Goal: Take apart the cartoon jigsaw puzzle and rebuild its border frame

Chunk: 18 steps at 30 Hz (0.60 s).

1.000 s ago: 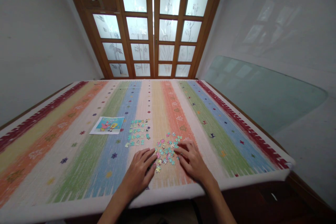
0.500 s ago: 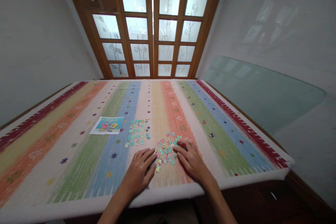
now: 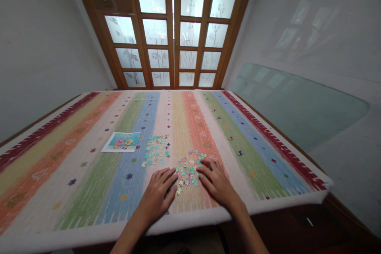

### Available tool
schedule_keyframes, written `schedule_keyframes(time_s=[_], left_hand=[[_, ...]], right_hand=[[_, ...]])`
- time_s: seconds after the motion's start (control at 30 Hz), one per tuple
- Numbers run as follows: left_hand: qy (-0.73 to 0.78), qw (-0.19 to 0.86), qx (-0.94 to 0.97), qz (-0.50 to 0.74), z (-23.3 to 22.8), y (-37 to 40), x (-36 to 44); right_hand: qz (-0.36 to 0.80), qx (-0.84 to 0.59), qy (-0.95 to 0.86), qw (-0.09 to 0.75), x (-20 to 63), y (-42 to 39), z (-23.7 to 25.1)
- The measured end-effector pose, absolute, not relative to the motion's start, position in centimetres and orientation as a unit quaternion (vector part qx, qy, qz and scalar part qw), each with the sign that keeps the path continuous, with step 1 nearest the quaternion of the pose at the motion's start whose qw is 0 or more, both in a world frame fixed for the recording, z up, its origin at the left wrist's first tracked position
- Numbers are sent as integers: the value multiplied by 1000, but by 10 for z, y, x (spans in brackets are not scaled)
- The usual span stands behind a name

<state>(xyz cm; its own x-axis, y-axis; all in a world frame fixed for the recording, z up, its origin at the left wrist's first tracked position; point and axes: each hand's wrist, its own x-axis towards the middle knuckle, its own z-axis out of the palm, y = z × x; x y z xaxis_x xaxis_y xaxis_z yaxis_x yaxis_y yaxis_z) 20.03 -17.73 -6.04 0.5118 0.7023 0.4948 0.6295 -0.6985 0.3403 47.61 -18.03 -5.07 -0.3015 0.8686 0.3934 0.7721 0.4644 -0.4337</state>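
Small pastel cardboard jigsaw pieces (image 3: 188, 171) lie in a loose heap on the near middle of the striped woven cloth (image 3: 253, 143) that covers the worktop, between my two hands. My left hand (image 3: 157, 196) rests palm down just left of the heap, fingers (image 3: 170, 177) spread flat and touching its near-left edge; it grips nothing. My right hand (image 3: 217, 182) lies flat on the right side, fingertips on the heap's right edge, also gripping nothing that I can see.

Further off and to the left, a second group of mostly teal pieces (image 3: 156, 150) lies spread out singly, apart from the heap. Left of that lies the printed cartoon reference picture (image 3: 122, 141), flat on the cloth.

Judgement on progress: early. Some teal pieces appear sorted out by colour; I see no joined section anywhere. The mixed heap remains unsorted, and all assembly seems left to do.
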Motion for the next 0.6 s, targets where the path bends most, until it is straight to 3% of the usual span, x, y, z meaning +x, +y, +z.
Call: schedule_keyframes(time_s=[0.6], left_hand=[[386, 62, 868, 306, -59, -178, 201]], right_hand=[[64, -488, -825, 278, 469, -152, -40]])
